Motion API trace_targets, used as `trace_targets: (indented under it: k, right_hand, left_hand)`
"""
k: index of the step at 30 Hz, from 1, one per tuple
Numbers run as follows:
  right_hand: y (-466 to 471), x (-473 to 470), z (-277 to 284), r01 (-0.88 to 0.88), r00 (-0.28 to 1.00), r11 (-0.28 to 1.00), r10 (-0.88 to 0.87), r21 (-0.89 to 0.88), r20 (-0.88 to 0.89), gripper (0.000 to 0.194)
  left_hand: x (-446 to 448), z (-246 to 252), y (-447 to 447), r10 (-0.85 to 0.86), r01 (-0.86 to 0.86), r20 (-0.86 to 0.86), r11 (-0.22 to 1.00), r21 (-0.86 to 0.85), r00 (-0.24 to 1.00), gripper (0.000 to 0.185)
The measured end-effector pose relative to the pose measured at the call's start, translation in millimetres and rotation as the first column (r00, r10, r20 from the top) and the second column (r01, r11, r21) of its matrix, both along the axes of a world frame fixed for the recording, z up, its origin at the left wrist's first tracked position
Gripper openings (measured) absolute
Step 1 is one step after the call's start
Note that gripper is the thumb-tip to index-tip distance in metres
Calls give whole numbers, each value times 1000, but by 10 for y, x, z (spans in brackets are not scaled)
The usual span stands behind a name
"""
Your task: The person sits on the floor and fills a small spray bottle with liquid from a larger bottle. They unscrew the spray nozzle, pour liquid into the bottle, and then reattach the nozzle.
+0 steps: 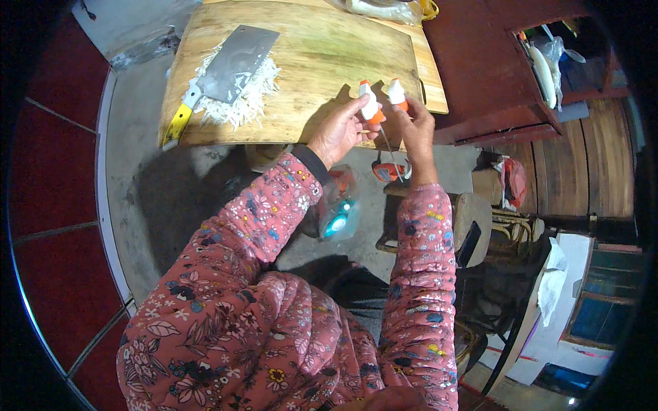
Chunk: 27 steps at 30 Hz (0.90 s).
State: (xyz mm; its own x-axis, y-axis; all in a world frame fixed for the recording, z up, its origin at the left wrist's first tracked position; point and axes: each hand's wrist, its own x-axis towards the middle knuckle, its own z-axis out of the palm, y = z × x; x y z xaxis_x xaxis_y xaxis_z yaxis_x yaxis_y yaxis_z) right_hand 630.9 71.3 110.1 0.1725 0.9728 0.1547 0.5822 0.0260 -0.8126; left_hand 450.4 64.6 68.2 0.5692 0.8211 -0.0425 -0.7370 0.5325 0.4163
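My left hand [342,126] grips a white and orange spray head [368,107], and a thin clear dip tube [390,154] hangs below it. Close by on the right, my right hand [417,126] pinches a second white and orange spray head [396,92] at its orange collar. Both hands are raised over the near edge of a wooden cutting board [318,56]. On the board's left side a cleaver [244,59] with a yellow handle lies flat on a heap of white vegetable shreds [259,97], probably radish.
Below the board, a clear plastic bag [342,205] holds teal and orange items. An orange bottle [388,171] is near it. A dark red cabinet [478,67] stands at right, with wooden chairs [470,226] below. Another plastic bag [385,9] lies at the board's far edge.
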Motion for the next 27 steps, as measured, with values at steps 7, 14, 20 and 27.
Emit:
trace_targets:
  k: [7,14,20,27]
  right_hand:
    - [-401,-200,229,-125,990,974,135,188,-41,41]
    - [-613,-262,266,-224,957,923,149,312,248,58]
    - [-773,-182,164,-139,885,945,-16,297,466,71]
    - [-1137,-55,-68,6,1000,959,-4,282,-8,61]
  left_hand:
    - [111,3,-54,19,-25,122,999,45,992,44]
    - [109,-1,-77,-84,64,145,988,140,986,40]
    - [203,83,-165,-125,111,73,978,179,989,42]
    - [294,20,-358,-108,246,-359,897,367,927,50]
